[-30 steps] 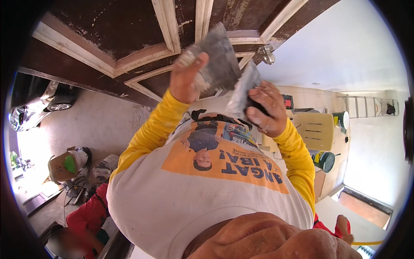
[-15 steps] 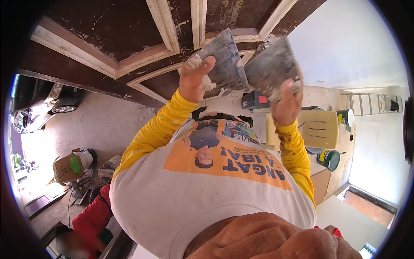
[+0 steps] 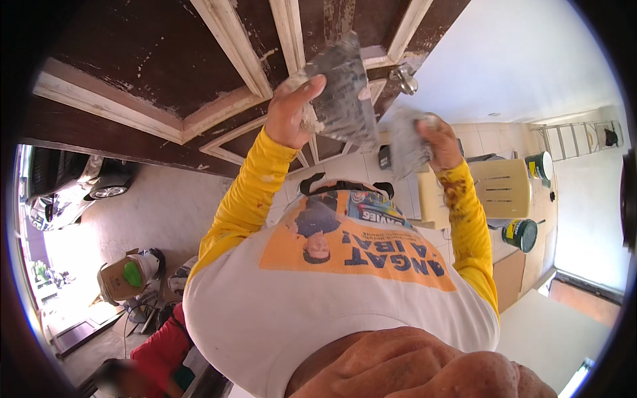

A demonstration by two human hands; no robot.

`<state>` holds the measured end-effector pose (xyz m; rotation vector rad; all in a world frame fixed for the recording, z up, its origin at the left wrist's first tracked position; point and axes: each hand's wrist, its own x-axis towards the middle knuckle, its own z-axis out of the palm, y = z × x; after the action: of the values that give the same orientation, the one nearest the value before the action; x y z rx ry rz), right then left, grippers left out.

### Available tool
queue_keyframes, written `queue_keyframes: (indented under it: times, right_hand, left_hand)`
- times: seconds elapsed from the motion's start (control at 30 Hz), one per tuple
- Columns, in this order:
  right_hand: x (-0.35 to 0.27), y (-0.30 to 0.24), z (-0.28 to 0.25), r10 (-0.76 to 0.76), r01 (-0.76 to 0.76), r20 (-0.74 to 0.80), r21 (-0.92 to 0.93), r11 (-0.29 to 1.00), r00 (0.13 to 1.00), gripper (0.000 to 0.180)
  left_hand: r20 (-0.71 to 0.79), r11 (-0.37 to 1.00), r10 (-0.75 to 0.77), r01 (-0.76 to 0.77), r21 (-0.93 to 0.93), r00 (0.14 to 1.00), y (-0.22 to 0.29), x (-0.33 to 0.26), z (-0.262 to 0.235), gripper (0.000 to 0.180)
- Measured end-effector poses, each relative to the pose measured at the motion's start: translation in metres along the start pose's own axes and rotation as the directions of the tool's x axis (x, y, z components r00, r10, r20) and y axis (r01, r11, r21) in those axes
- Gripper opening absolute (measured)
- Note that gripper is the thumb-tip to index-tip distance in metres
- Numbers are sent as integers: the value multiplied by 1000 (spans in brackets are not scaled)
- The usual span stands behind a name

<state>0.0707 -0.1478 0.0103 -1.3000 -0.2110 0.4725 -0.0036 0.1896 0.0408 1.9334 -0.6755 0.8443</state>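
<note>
My left hand (image 3: 286, 114) is closed around a wide, flat putty knife (image 3: 342, 93), its thumb lying along the grey-smeared blade. Pale putty clings to the fingers and the blade's near edge. To the right, my right hand (image 3: 443, 143) grips a second putty blade (image 3: 407, 144), blurred by motion and tilted downward. A gap separates the two blades. Beyond them stands a dark brown panelled door (image 3: 166, 63) with worn, whitish moulding and a round metal knob (image 3: 404, 79). Both handles are hidden by my hands.
At right are a cream plastic chair (image 3: 499, 189), a dark paint bucket (image 3: 519, 235), another bucket (image 3: 540, 167) and a ladder (image 3: 576, 140). To the left stand a cardboard box (image 3: 123, 278) and a parked car (image 3: 99, 182). A person in a red sleeve (image 3: 159, 341) is low at left.
The right hand and its blade have dropped and drawn away from the left blade, baring the doorknob. My left hand has shifted slightly left, still holding its putty knife.
</note>
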Motion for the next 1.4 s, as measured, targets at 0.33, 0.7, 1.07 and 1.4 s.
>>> queue_keyframes:
  times: [0.33, 0.7, 1.07, 1.4]
  right_hand:
    - [-22, -39, 84, 144, -43, -143, 550, 834, 979, 27]
    - [-39, -62, 73, -910, 302, -63, -932, 200, 410, 54]
    - [-11, -12, 114, -909, 755, -322, -517, 403, 265, 31]
    - [-29, -44, 57, -530, 645, 564, -763, -42, 633, 40]
  left_hand:
    - [151, 977, 118, -88, -194, 981, 58, 10, 41, 62]
    - [686, 992, -108, 127, 23, 719, 22, -37, 24, 52]
    - [-127, 360, -635, 146, -921, 762, 38, 21, 42, 28]
    - [-186, 995, 43, -26, 93, 982, 23, 9, -1, 58]
